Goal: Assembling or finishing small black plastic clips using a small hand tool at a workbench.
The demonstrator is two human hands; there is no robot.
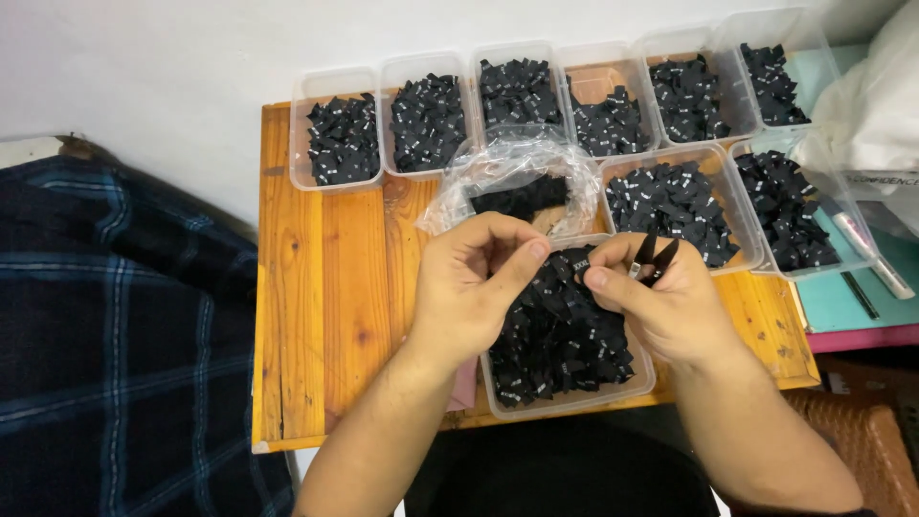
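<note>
Over a small orange-brown wooden desk, the person's left hand pinches one end of a small black woven fabric label between thumb and forefinger, the other fingers curled loosely toward the palm. The right hand meets it from the other side, its thumb and forefinger closed on the same label while the fingers also grip a small pair of black thread snips, whose blades point up and away from the person. The label sits between the two hands, just above a clear rectangular plastic tub heaped with black labels that rests at the near edge of the desk. Just behind the hands lies a crumpled clear plastic bag with more black labels inside. Along the far edge of the desk runs a row of clear plastic tubs, each holding loose black labels with small white markings, and two more such tubs stand to the right, beside the bag. To the left of the desk lies a dark blue plaid cloth. At the right edge, on a teal surface, are a white marker pen, a thin black pen and a bundle of white plastic.
</note>
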